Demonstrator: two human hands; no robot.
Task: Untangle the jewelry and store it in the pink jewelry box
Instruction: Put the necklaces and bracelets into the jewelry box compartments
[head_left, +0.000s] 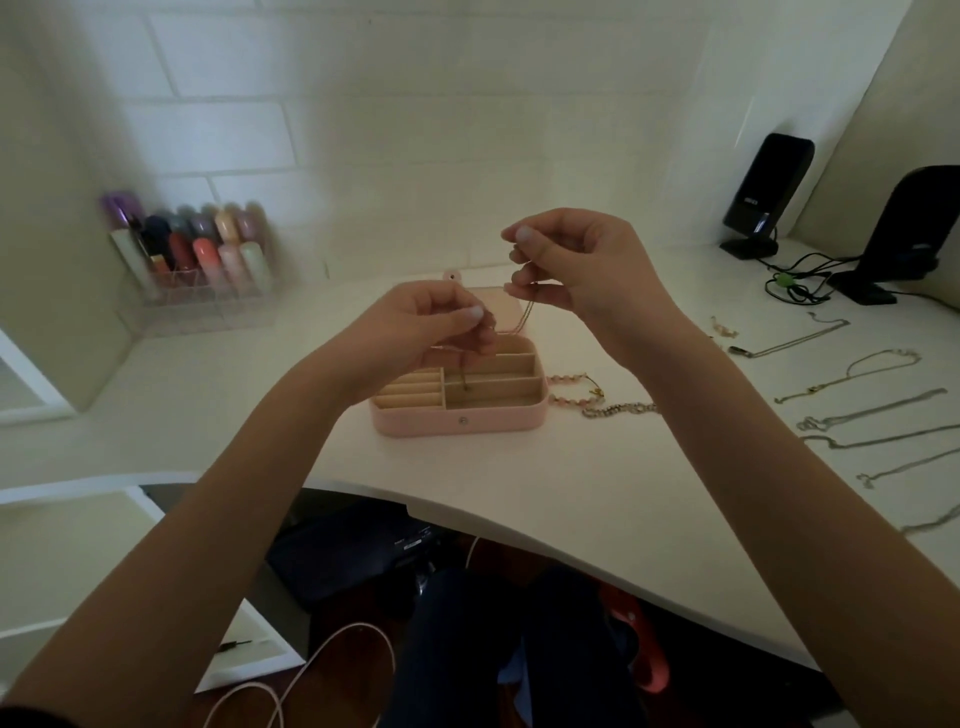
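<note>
Bottom of frame: our dark-trousered legs under the curved white tabletop (597, 499), pink cable loop on the floor at lower centre. Mid-frame: pink jewelry box (460, 415) sits open on the tabletop, lid back, beige compartments showing. Left hand (415, 332) hovers over the box, grip pinched closed on a thin chain (525, 314); one end dangles into a right-side compartment. Right hand (576, 265), higher and right of centre, grip also pinched closed on the same chain, which runs between both hands. Just right of the box: pink beaded bracelet (574, 397) and a sparkly bracelet (618, 409), touching or overlapping, we can't tell which. Right edge: several fine chains (878, 410) laid out apart. Far left: clear organizer (202, 306) of coloured tubes. Far right: black speaker (766, 192).
</note>
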